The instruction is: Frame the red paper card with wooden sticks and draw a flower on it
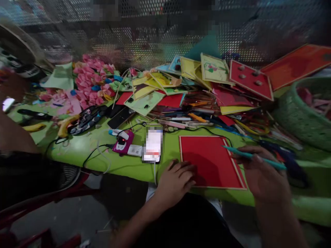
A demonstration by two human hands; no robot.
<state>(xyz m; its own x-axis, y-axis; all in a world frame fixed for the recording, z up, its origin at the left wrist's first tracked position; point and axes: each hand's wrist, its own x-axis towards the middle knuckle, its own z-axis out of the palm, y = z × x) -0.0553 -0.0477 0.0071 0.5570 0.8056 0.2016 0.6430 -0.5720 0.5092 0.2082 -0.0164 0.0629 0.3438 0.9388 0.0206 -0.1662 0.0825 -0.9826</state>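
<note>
A flat red card [212, 162] with a pale border lies on the green tabletop in front of me. My left hand [177, 179] rests over its lower left edge, palm down, fingers loosely bent and a little apart, holding nothing. Between the fingers of my right hand [263, 168] is a slim teal pen [266, 162], its narrow end pointing left above the card's upper right part. That hand is at the card's right side. Just left of the card lies a phone [153, 144] with a lit, blurred screen and a white cable.
A purple power adapter [123, 143] with plugs and cables sits left of the phone. Behind are heaped bordered cards [217, 70], several pens [181, 120] and pink paper flowers [91, 75]. A green basket [302, 110] stands right. Another person's arm [15, 120] is at far left.
</note>
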